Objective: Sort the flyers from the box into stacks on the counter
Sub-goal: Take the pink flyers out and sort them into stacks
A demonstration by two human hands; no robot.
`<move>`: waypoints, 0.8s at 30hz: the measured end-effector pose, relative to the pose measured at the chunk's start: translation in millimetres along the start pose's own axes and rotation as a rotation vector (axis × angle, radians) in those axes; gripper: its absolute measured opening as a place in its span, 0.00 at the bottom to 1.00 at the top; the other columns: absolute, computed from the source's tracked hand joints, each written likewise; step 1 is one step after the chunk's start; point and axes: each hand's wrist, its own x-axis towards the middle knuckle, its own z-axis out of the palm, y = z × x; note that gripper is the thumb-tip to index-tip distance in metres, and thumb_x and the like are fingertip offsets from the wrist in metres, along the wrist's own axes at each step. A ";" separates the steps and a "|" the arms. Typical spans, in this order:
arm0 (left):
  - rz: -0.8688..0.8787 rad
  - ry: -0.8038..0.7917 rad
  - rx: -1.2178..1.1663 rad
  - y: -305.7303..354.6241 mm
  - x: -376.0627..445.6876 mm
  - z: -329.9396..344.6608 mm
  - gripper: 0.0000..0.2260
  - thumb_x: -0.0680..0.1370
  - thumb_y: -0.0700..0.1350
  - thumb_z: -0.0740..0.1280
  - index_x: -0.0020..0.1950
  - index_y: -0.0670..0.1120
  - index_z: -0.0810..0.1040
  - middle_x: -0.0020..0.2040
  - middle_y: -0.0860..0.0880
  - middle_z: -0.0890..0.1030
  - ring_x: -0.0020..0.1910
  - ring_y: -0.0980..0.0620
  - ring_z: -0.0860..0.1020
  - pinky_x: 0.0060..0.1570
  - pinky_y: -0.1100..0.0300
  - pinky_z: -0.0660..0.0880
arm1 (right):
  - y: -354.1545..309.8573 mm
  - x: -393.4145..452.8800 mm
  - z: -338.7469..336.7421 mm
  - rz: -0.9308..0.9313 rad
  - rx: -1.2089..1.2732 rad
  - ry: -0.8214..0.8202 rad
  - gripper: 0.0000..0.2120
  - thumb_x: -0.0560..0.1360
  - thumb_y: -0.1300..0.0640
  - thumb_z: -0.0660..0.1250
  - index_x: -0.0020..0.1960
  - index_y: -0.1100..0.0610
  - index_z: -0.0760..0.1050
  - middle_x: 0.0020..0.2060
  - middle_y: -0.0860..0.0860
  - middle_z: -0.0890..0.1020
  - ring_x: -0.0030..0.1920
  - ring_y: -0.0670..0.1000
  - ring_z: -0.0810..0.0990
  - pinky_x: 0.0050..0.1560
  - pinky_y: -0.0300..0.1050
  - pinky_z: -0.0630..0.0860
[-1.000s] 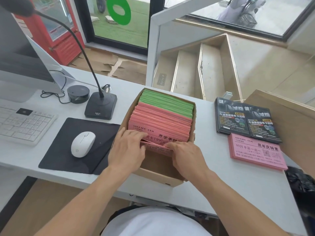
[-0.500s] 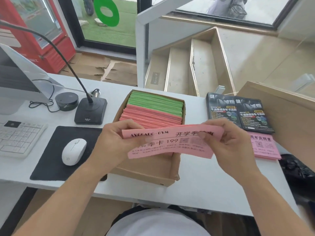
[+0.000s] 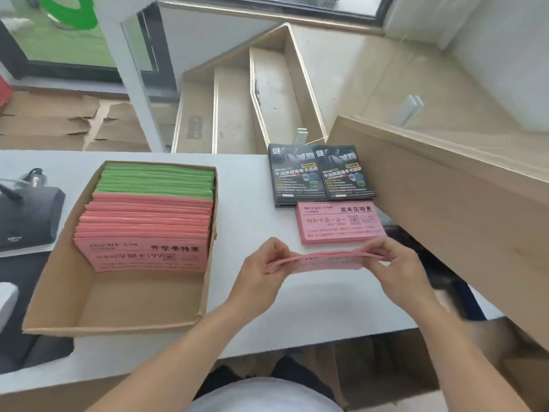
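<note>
A thin bundle of pink flyers (image 3: 325, 261) hangs nearly flat just above the white counter (image 3: 252, 185), right of the cardboard box (image 3: 113, 307). My left hand (image 3: 261, 269) pinches its left end and my right hand (image 3: 395, 263) pinches its right end. Inside the box stand more pink flyers (image 3: 145, 227) at the front and green flyers (image 3: 157, 179) behind them. On the counter beyond my hands lie a pink flyer stack (image 3: 338, 223) and two black flyer stacks (image 3: 319, 173) side by side.
A black microphone base (image 3: 26, 215) stands left of the box, with a dark mouse pad (image 3: 17, 292) in front of it. A slanted wooden panel (image 3: 445, 203) rises close on the right. Stairs drop away behind the counter.
Both hands lifted the pink bundle out of the box and carried it right, lowering it flat over the counter in front of the pink stack. The view swung right too.
</note>
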 end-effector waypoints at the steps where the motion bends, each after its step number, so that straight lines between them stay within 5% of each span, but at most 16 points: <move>1: -0.004 0.021 -0.007 -3.3 3.7 7.0 0.11 0.79 0.42 0.72 0.42 0.55 0.75 0.47 0.53 0.86 0.50 0.49 0.82 0.48 0.60 0.78 | 8.0 2.1 -1.4 0.018 -0.012 -0.007 0.11 0.74 0.62 0.76 0.43 0.46 0.81 0.47 0.40 0.85 0.52 0.42 0.83 0.52 0.39 0.79; 7: -0.014 0.078 -0.006 -18.6 12.2 27.3 0.07 0.77 0.42 0.75 0.46 0.48 0.77 0.47 0.54 0.86 0.49 0.56 0.83 0.48 0.68 0.76 | 33.8 15.8 -7.8 0.039 -0.040 -0.041 0.07 0.74 0.57 0.77 0.44 0.46 0.81 0.44 0.39 0.85 0.49 0.39 0.82 0.48 0.36 0.74; 14: -0.067 0.041 0.187 -48.1 15.9 18.1 0.16 0.75 0.42 0.77 0.57 0.57 0.77 0.57 0.60 0.82 0.62 0.56 0.77 0.60 0.67 0.71 | 65.0 22.9 -2.3 0.109 -0.045 -0.171 0.12 0.73 0.59 0.77 0.50 0.45 0.79 0.48 0.40 0.84 0.52 0.39 0.81 0.60 0.44 0.79; 24: -0.072 0.080 0.189 -40.6 20.7 28.4 0.07 0.83 0.44 0.65 0.52 0.56 0.79 0.48 0.61 0.83 0.51 0.61 0.78 0.47 0.72 0.72 | 77.2 32.0 -4.8 0.103 0.101 -0.169 0.08 0.77 0.57 0.73 0.50 0.44 0.81 0.48 0.38 0.85 0.55 0.42 0.81 0.60 0.42 0.77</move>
